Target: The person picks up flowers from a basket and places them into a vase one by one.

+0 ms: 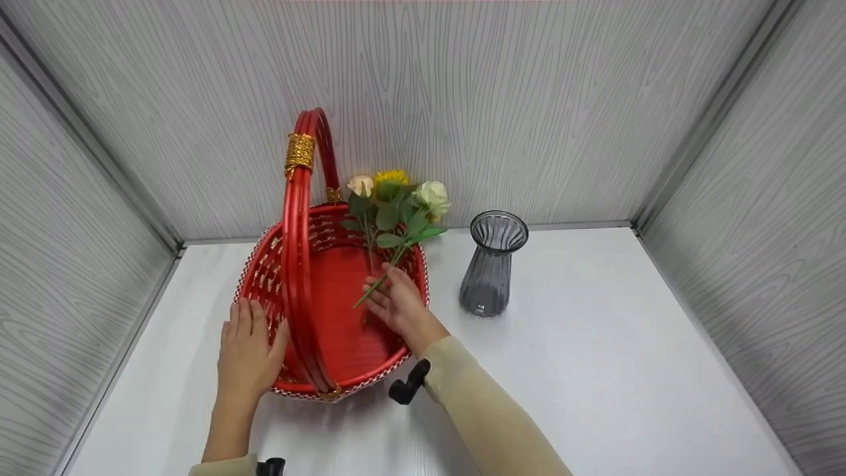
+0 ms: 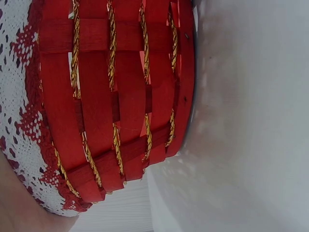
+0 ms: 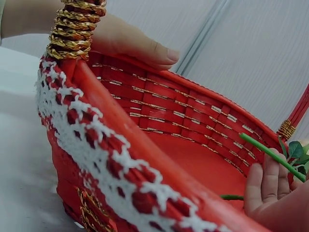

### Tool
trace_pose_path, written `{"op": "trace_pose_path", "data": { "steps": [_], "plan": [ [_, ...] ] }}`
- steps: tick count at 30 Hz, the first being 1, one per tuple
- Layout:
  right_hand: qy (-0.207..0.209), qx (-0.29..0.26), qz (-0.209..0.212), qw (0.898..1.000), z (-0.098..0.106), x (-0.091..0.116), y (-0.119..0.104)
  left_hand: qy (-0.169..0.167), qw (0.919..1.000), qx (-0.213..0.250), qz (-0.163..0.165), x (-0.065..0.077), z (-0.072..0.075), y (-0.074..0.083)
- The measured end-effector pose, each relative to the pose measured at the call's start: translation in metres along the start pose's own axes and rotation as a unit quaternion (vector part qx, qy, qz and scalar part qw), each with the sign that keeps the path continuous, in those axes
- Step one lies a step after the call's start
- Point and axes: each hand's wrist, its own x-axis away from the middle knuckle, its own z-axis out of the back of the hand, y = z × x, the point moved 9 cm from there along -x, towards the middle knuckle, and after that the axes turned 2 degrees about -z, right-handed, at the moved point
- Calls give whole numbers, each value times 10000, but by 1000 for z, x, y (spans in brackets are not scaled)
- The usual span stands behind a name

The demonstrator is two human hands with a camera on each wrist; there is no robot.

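Observation:
A red woven basket (image 1: 350,277) with a tall arched handle (image 1: 299,231) and lace edging stands left of centre. Along its left rim rests my left hand (image 1: 246,360), fingers and thumb fairly straight; the right wrist view shows that thumb (image 3: 166,55) on the rim. Over the basket's right side, my right hand (image 1: 400,304) holds the green stem (image 3: 270,153) of a white rose (image 1: 433,196) between thumb and fingers. Beside it are a peach rose (image 1: 361,186) and a yellow flower (image 1: 391,177); whether this hand also holds their stems cannot be told.
A grey ribbed glass vase (image 1: 489,264) stands upright to the right of the basket. The white table (image 1: 615,370) is bounded by pale wood-grain panels (image 1: 529,112) at the back and both sides.

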Motion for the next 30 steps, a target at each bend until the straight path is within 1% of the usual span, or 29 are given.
{"op": "trace_pose_path", "data": {
  "steps": [6, 9, 12, 18, 22, 26, 30],
  "plan": [
    [-130, -215, -16, 9997, -3, 0, 0, -108, 9999, 1, 43, 1, -2, -3],
    [-148, -198, -41, 9997, -4, 0, 0, -115, 9999, -6, 32, 1, -3, -3],
    [-134, -142, 57, 9998, -4, 0, -1, -78, 10000, -2, 16, 0, -3, -2],
    [-108, 254, 517, 9983, -4, 1, -6, -60, 10000, 39, -2, 0, -2, -1],
    [-246, 554, 624, 9962, -9, 1, -6, -59, 10000, 64, 6, 0, -2, -1],
    [-298, 798, 699, 9939, -11, 0, -5, 25, 9999, 97, -1, -1, -2, -2],
    [-337, 1020, 773, 9912, -14, 2, -5, -46, 9999, 90, 37, -1, -3, -3]
  ]
}}
